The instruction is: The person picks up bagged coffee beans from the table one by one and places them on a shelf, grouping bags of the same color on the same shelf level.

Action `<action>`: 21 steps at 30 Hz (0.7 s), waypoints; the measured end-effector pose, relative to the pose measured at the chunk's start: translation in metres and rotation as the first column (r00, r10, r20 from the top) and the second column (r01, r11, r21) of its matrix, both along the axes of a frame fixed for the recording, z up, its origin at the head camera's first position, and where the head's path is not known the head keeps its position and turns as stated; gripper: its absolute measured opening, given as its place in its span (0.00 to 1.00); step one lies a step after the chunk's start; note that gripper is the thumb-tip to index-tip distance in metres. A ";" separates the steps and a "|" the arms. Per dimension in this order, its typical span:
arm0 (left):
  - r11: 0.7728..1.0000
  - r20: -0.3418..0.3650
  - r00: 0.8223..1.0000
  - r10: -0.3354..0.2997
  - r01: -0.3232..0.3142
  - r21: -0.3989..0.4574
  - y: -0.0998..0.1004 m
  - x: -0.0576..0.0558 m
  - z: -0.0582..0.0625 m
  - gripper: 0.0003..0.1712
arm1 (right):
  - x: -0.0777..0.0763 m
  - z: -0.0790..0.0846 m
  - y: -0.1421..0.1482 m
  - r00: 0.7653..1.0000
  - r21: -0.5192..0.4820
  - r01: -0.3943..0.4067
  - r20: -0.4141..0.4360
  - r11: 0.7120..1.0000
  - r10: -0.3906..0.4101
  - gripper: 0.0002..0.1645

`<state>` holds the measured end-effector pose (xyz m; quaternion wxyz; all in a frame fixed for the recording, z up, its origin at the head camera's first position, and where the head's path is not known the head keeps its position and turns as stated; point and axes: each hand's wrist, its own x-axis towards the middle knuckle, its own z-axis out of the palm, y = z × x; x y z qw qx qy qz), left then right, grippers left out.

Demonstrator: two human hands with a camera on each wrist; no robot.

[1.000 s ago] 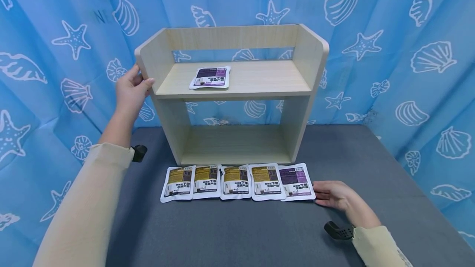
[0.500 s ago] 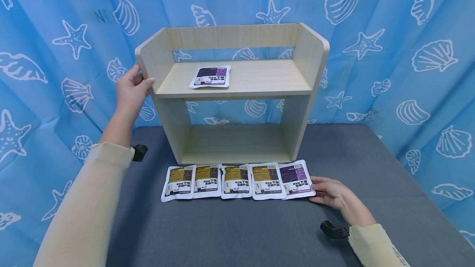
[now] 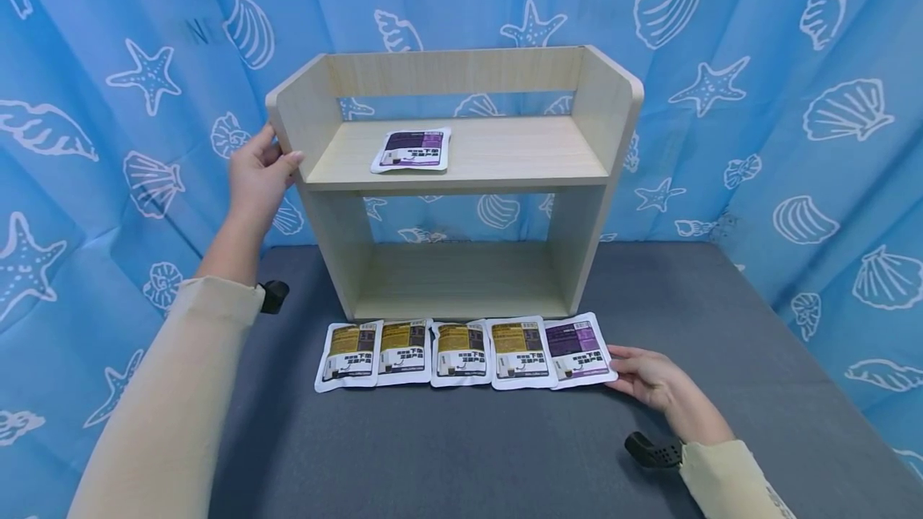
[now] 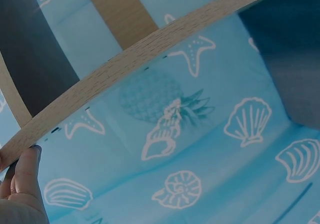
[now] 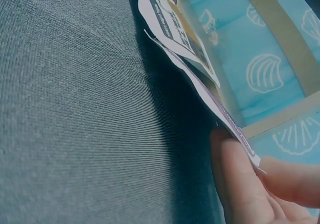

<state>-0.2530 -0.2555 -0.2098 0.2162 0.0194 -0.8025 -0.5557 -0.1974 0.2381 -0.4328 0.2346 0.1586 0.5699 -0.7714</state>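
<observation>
Down at right, the right hand (image 3: 644, 377) pinches the purple pouch (image 3: 579, 349), best eased clear of the overlapping gold pouch (image 3: 522, 352); left hand (image 3: 258, 175) grips the shelf (image 3: 461, 182).

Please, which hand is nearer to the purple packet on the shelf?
Left. The left hand grips the side panel left of the purple packet; the right hand is farther, low right, pinching another packet.

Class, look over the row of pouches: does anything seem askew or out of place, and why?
Yes: the purple pouch at the row's right end. It sits askew, its right edge raised in the right hand, and it is the only purple one beside four yellow pouches.
</observation>
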 end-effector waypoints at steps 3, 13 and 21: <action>1.000 -0.001 1.000 -0.003 0.003 0.004 0.000 0.000 0.000 0.34 | 0.001 0.000 0.002 1.000 -0.005 0.012 0.001 1.000 -0.012 0.37; 1.000 0.008 1.000 0.008 -0.008 -0.002 -0.001 -0.002 -0.001 0.34 | 0.002 -0.001 0.010 0.999 -0.027 0.029 -0.012 0.999 -0.029 0.38; 1.000 0.007 1.000 0.007 -0.007 -0.005 -0.002 -0.003 -0.002 0.34 | 0.006 0.005 0.017 0.999 -0.066 0.048 0.006 0.997 -0.048 0.35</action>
